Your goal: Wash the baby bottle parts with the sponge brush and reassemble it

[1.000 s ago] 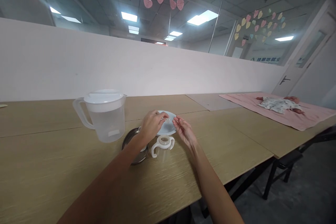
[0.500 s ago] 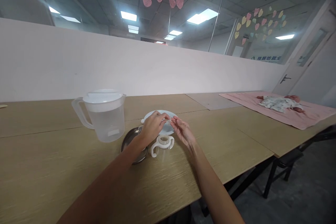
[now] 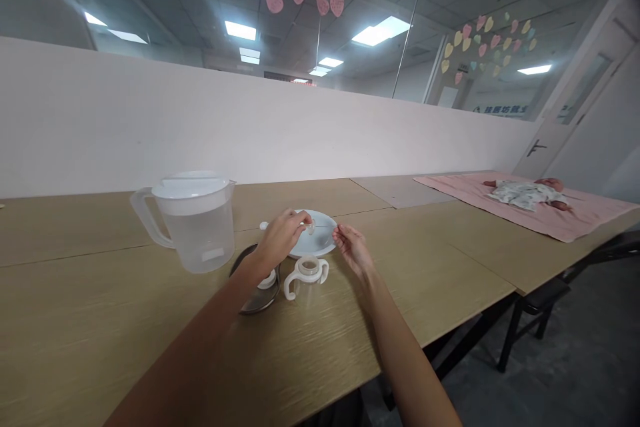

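My left hand (image 3: pixel 284 235) pinches a small clear piece (image 3: pixel 311 227) over a white plate (image 3: pixel 324 248). At the plate's right edge is my right hand (image 3: pixel 353 247), its fingers pressed together; whatever they may hold is too small to make out. In front of the plate stands a clear bottle with a white two-handled collar (image 3: pixel 309 270), its mouth uncovered. A round metal tray (image 3: pixel 260 301) lies partly hidden under my left forearm, with a white ring-shaped part (image 3: pixel 268 280) on it.
A lidded clear pitcher (image 3: pixel 200 230) stands on the table (image 3: pixel 190 320) to the left. At the far right, a baby doll (image 3: pixel 527 194) lies on a pink cloth (image 3: pixel 555 225). Behind the table runs a white wall (image 3: pixel 280 133).
My hands have moved apart; the small clear piece stays in my left hand, and my right hand's fingers have drawn together. The view has shifted slightly.
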Demonstrator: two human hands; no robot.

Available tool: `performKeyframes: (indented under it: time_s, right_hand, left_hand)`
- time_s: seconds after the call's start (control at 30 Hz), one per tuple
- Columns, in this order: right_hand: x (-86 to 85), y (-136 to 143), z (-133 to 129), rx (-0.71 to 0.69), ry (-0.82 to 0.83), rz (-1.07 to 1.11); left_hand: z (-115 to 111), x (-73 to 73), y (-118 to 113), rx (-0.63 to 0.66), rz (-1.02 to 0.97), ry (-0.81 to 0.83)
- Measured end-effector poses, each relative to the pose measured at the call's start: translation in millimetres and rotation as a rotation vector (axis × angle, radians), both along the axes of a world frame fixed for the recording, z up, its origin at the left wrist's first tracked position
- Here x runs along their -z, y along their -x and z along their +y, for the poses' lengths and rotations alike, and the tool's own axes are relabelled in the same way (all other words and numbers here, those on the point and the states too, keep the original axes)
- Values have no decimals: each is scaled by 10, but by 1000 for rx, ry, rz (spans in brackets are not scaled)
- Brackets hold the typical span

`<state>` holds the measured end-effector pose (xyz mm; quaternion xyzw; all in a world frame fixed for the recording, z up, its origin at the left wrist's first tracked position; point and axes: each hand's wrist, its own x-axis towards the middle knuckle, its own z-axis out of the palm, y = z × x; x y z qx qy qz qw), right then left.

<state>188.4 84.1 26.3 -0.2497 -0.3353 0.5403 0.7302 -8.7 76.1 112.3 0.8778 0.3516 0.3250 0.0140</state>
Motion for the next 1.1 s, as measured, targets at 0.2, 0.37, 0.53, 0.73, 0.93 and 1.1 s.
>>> performKeyframes:
  time_s: [0.2,0.37,0.53,0.73,0.93,1.1]
  right_hand:
    - [-9,118,-31,-67,6,-89]
    - [-19,147,-51,-90,9,-114]
    - [-28,170,-73,-113,7,-148]
    - [-48,196,-100,-103,16,-190]
    - [-23,222,-120,-163,-27,-272]
    - [-37,220,-130,-157,-16,-237]
  left_hand:
    - [-32,5,-36,-7,28,10]
    - [-50,-1,-55,-15,28,4]
    - [-51,16,-68,16,28,1]
    - [-58,51,-87,32,72,-21]
    - [-102,84,-133,46,128,-44]
    - [-88,91,-119,56,146,-80]
